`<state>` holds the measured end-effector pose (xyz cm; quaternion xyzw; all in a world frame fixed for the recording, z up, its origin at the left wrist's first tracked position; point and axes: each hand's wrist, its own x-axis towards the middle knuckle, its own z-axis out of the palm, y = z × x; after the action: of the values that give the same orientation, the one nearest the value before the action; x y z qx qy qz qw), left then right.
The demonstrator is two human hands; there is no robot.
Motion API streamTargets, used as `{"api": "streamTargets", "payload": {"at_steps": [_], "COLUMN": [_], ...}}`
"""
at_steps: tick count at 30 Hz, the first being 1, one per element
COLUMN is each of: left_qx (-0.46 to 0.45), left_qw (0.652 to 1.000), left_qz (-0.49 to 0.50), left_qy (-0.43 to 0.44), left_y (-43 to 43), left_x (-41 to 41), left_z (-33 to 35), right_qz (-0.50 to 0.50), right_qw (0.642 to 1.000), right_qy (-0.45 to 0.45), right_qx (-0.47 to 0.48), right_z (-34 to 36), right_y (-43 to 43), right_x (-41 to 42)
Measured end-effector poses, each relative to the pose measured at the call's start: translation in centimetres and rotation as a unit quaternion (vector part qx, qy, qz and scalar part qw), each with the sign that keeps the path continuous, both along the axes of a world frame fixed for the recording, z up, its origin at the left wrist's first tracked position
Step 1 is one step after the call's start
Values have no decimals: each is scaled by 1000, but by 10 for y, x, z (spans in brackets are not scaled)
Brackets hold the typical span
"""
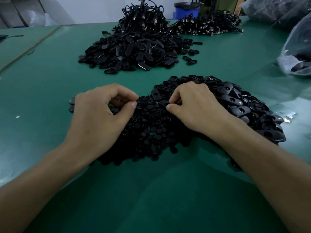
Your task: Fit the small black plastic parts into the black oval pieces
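Matte green table mat (151,190) underfoot here, and right in the middle a low heap of small black plastic parts (151,130), round, button-like and dull-surfaced. Spilling off to its right, a mound of black oval pieces (244,106), smooth and glossy, flat with rounded ends, some showing a hole in the face. Left hand (101,115) is knuckles-up over the left edge of the small parts, fingers curled, thumb tip meeting the forefinger; whether a part sits in that pinch, can't tell. Right hand (196,108) rests on the oval mound, fingers curled under, thumb and forefinger pinching one oval piece (163,103) where the two heaps meet. Both forearms are bare and angled inward. Further back, a second oval pile (134,52), tangled black cables (143,19) behind it, and a crinkled clear plastic bag (296,52) at right.
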<state>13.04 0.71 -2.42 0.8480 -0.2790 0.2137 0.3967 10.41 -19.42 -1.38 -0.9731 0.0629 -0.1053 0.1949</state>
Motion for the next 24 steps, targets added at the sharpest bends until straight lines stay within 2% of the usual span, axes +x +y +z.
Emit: {"api": "streamTargets", "payload": {"at_steps": [16, 21, 24], "left_qx": [10, 9, -5], "left_qw": [999, 999, 999], "left_qz": [-46, -44, -36], "left_qy": [12, 20, 21], "left_y": [-9, -8, -8], "left_x": [-11, -10, -8], "left_z": [-10, -11, -11], "right_qz": [-14, 4, 17], "right_qw": [996, 997, 994], "right_qy": [89, 57, -18], "right_qx": [20, 51, 105], "right_z": [6, 7, 4], "right_y": [-1, -2, -6], "right_x": [3, -1, -2]}}
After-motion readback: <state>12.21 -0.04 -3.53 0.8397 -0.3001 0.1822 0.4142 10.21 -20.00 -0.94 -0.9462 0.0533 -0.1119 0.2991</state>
